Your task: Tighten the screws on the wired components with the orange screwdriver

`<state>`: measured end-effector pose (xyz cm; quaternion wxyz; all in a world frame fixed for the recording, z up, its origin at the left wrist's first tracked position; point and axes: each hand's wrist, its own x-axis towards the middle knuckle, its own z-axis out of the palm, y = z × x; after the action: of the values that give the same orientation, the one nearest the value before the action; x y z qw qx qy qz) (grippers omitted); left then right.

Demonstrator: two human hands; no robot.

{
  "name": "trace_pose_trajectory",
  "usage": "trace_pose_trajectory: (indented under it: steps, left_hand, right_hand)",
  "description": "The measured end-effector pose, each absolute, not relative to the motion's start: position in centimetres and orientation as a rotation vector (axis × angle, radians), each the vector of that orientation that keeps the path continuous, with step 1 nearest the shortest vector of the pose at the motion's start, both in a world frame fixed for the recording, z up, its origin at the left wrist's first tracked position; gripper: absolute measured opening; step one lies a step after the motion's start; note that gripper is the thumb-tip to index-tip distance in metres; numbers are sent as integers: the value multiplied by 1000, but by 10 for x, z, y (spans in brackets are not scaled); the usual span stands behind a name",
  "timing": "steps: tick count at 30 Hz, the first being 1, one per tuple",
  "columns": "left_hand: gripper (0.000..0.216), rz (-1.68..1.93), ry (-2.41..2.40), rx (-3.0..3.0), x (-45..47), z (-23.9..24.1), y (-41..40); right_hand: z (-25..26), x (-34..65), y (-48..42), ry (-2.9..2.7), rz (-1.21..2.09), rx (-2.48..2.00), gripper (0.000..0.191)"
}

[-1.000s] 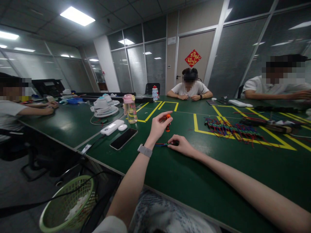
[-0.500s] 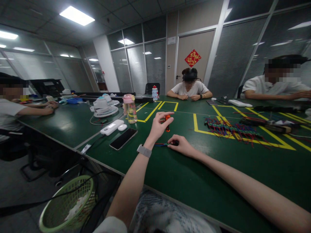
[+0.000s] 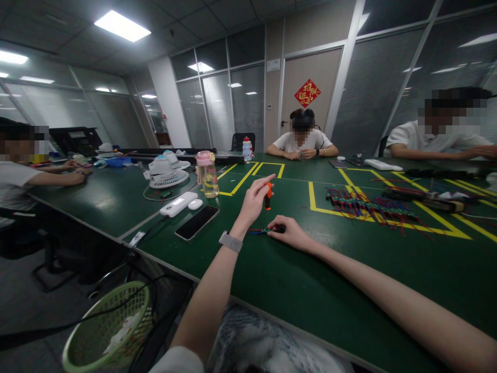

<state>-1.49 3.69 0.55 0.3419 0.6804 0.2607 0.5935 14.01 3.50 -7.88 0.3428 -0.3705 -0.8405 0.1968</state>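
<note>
My left hand (image 3: 254,197) grips an orange and black screwdriver (image 3: 268,196), held upright with its thin shaft pointing down. The shaft's tip meets or hovers just over a small green circuit board (image 3: 265,231); contact is too small to tell. My right hand (image 3: 289,231) lies on the table, its thumb and fingers closed on that board. Red and blue wires (image 3: 254,230) run out from the board to the left. Part of the board is hidden beneath my right fingers.
Several wired boards (image 3: 373,206) lie in a row inside yellow tape on the green table (image 3: 349,269). Left of my hands are a phone (image 3: 197,223), a white power bank (image 3: 178,204), a pink-lidded bottle (image 3: 207,175) and a fan (image 3: 167,173). Co-workers sit around the table.
My left fingers have shifted around the screwdriver handle, with the index finger and thumb changing position. My right hand and the board stay in place.
</note>
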Motion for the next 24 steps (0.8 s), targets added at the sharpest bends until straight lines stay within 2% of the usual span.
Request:
trace_pose_trajectory:
  steps: [4,8,12,18,24]
  left_hand:
    - [36,1545,698,1709,-14,4,39]
    - [28,1644,828,1852,-14,5,36]
    - [33,1551,718,1754,-14,6,37]
    - [27,1635,802,1831,-15,5,38]
    - [35,1537,725,1718,-13,5,37]
  right_hand:
    - [-80,140,36,-2184,512,-957,13]
    - [-81,140,37,-2181,518,-951,13]
    - [-81,140,37,-2173,524,-956,13]
    - [-81,140,36,-2172,515,-954,12]
    - [-81,141,36,-2175,505,-952,11]
